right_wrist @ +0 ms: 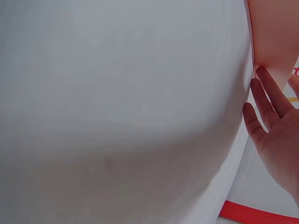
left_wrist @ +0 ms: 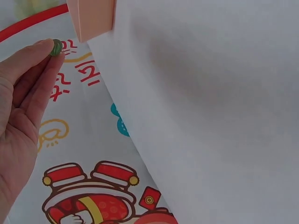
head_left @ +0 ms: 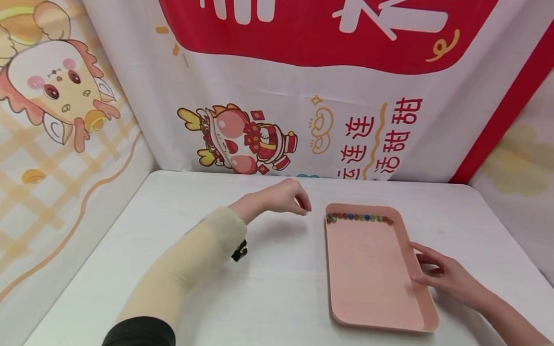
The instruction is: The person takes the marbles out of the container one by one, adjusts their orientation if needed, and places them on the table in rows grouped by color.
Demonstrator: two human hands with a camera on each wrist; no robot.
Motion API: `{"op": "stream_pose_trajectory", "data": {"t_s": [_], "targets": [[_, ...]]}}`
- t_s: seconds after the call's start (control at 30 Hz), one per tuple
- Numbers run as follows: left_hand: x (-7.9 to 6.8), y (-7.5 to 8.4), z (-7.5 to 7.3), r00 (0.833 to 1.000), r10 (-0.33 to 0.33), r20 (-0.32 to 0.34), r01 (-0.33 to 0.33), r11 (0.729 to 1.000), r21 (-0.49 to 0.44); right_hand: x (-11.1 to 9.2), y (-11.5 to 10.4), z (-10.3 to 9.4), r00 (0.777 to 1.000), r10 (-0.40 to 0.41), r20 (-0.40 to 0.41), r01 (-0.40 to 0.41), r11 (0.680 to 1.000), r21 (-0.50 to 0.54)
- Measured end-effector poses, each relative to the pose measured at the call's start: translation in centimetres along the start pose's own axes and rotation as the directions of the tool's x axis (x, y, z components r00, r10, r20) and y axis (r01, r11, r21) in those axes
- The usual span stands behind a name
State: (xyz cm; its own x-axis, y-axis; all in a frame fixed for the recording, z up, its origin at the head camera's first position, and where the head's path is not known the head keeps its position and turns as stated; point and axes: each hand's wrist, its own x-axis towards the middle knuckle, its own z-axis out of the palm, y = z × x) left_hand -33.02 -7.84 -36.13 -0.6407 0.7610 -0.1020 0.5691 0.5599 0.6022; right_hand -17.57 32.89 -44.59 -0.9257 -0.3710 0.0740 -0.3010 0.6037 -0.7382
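Observation:
My left hand [head_left: 285,197] hovers over the table, left of the pink tray's far end. Its thumb and fingertips pinch a small green marble [left_wrist: 56,47], clearest in the left wrist view. The shallow pink tray [head_left: 370,282] lies on the table right of centre. Inside it, a row of coloured marbles [head_left: 359,217] runs along the far wall, with a couple more below the row's left end. My right hand [head_left: 455,279] holds the tray's right wall, thumb over the rim and fingers along the outer side; the right wrist view shows these fingers [right_wrist: 266,100] against the wall.
The white table [head_left: 260,308] backs onto a hanging cloth [head_left: 281,89] with red and cartoon prints. Patterned cloth [head_left: 37,181] also hangs on the left, and a pale one [head_left: 540,171] on the right. A small black clip [head_left: 239,251] shows beside the left sleeve.

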Motion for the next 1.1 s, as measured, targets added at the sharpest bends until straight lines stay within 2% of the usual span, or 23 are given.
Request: {"op": "stream_pose_trajectory", "data": {"t_s": [0.23, 0.5, 0.67, 0.83, 1.1], "targets": [[-2.2, -1.8, -0.6, 0.998, -0.049, -0.032, 0.048, 0.999, -0.018, -0.1, 0.3, 0.0, 1.000, 0.007, 0.006, -0.007, 1.000, -0.011], [-4.9, -4.8, -1.0, 0.992, -0.103, -0.070, 0.100, 0.994, -0.043, -0.1, 0.2, 0.1, 0.999, 0.050, 0.014, -0.050, 0.999, -0.012], [-6.7, -6.6, -1.3, 0.985, -0.142, -0.102, 0.138, 0.989, -0.049, -0.1, 0.2, 0.2, 0.999, 0.034, 0.011, -0.034, 0.999, -0.015], [-8.3, -8.0, -1.4, 0.975, -0.181, -0.127, 0.177, 0.983, -0.047, -0.1, 0.2, 0.2, 0.998, 0.064, 0.018, -0.064, 0.998, -0.025], [-10.1, -9.8, -1.3, 0.960, -0.217, -0.179, 0.211, 0.976, -0.053, 0.0, -0.1, 0.1, 0.997, 0.073, 0.026, -0.072, 0.997, -0.041]]}}
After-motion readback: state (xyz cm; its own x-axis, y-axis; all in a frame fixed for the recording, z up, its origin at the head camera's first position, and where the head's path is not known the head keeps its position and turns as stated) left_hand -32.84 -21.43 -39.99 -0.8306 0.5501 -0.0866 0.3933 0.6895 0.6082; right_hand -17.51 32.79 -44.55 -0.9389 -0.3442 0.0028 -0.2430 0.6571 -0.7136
